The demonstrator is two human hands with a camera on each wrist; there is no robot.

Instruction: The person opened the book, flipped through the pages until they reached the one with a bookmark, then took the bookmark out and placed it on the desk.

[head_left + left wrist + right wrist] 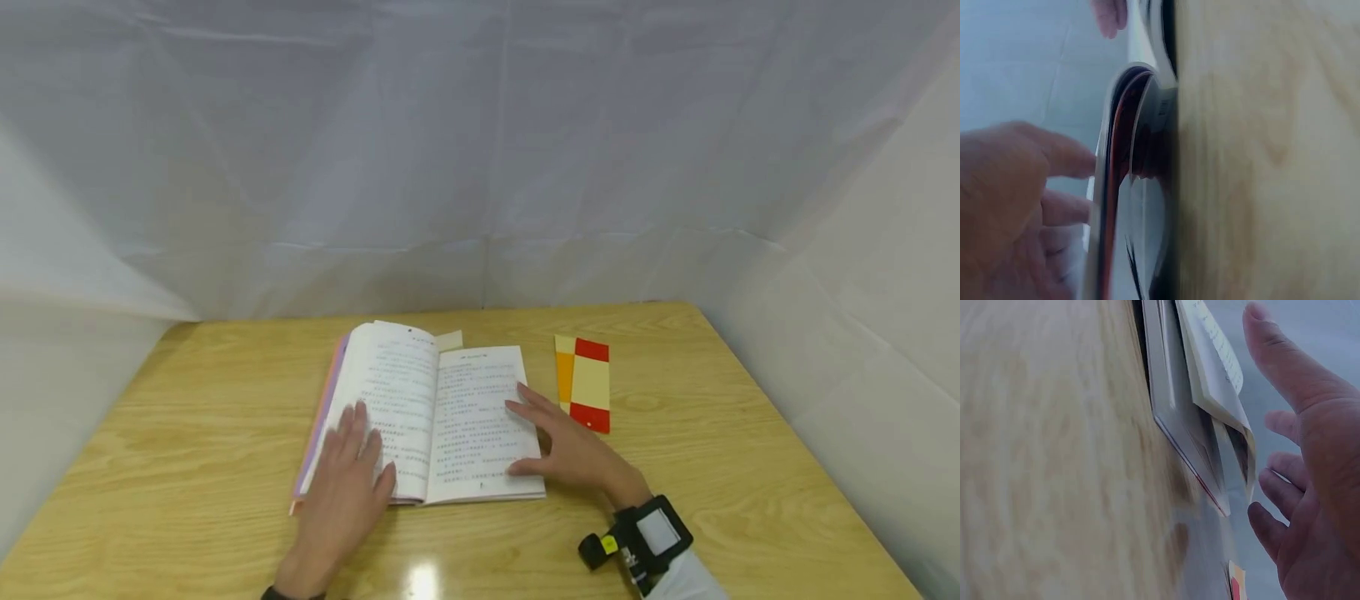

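Note:
An open paperback book (442, 417) with printed text lies flat in the middle of the wooden table (187, 433). My left hand (348, 471) lies flat with straight fingers on the left page. On the right page rests my right hand (555, 442), fingers spread and thumb near the bottom edge. From the left wrist view, the left fingers (1054, 162) meet the book's page edges (1119, 187). In the right wrist view, the right hand (1300, 475) hovers beside the book's corner (1210, 425).
Two bookmarks, one red and yellow (590, 385), one orange and yellow (564, 371), lie just right of the book. A pale slip (450, 340) sticks out at the book's top. White sheeting walls the table's back and sides. A wrist camera (645, 537) sits on my right wrist.

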